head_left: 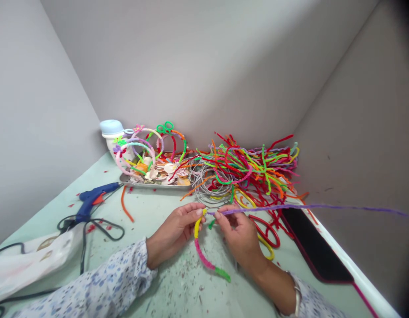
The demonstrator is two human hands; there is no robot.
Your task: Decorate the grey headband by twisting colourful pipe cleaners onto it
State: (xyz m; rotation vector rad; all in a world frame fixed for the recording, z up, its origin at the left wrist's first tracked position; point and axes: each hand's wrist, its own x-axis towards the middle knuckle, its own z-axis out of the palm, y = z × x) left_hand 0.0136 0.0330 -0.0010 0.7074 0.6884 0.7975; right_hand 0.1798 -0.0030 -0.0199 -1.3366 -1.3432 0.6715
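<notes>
My left hand (178,227) pinches the yellow stretch near the upper end of a curved band (204,257) wrapped in yellow, pink and green fuzzy stem. The band's green end hangs down over the table. In my right hand (242,236), between thumb and fingers, is a long purple pipe cleaner (303,206). Its short end meets the band at my left fingertips, and its long tail stretches far to the right. Both hands are closed and close together. A short green piece (212,224) shows between them; what it belongs to is hidden.
Behind my hands lie coiled wire hoops (212,187) and a heap of coloured pipe cleaners (257,165). A metal tray (158,186) holds shells and wrapped headbands, beside a white bottle (113,137). A blue glue gun (91,201) and its cord lie left; a black pad (318,247), right.
</notes>
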